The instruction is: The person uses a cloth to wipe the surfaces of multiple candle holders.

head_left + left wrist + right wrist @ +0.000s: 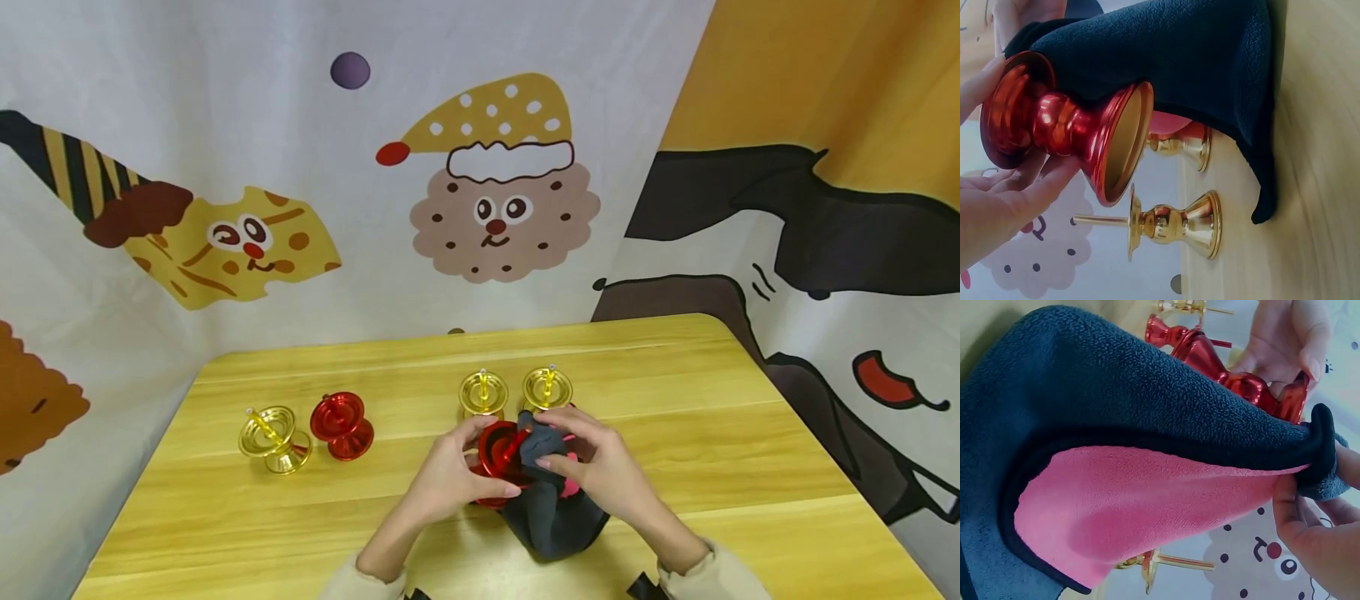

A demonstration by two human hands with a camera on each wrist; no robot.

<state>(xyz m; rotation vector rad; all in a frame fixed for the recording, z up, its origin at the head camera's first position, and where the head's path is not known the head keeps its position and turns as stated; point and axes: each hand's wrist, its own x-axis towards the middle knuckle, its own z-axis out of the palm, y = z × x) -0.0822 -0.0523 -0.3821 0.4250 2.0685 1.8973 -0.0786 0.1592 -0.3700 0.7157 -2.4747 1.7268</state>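
Observation:
A shiny red candle holder (491, 450) is gripped by my left hand (442, 479), thumb and fingers around its dish. The left wrist view shows this candle holder (1057, 125) tilted and raised off the table, its hollow base (1125, 147) facing the tabletop. My right hand (615, 471) pinches a bunched corner of a dark grey cloth (558, 529) right at the red dish. In the right wrist view the cloth (1104, 394) hangs down from those fingers, and its pink underside (1116, 512) shows.
Two gold candle holders (483, 392) stand just beyond my hands, partly hidden by them. Farther left on the wooden table (405, 367) are another gold candle holder (281, 450) and a second red one (345, 433). A curtain (300, 100) with cartoon prints hangs behind the table.

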